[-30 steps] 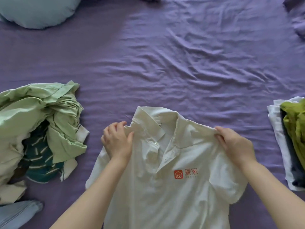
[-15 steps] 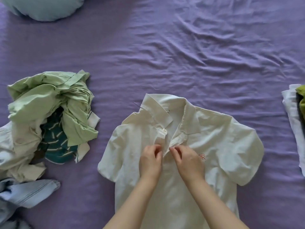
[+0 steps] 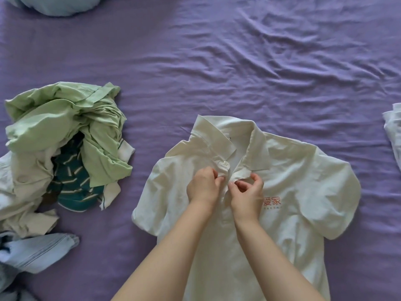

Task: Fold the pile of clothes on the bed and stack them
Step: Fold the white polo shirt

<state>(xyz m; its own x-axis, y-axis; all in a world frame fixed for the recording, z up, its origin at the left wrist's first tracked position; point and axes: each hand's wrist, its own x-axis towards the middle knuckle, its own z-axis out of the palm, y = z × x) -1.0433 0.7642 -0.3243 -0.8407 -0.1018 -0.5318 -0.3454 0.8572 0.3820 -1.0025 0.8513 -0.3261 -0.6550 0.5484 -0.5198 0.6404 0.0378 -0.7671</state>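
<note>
The white shirt (image 3: 282, 192) lies flat, front up, on the bed (image 3: 238, 72). Left hand (image 3: 204, 187) and right hand (image 3: 247, 192) each pinch one edge of its placket — probably to button it, so folding stays neat.

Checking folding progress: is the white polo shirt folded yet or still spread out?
Spread out. The white polo shirt lies flat, face up, both sleeves out, while the left hand and right hand pinch its placket.

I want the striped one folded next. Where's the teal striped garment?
In the head view it lies at left in the unfolded pile, the teal striped garment tucked under the green shirt, left of the white polo.
</note>
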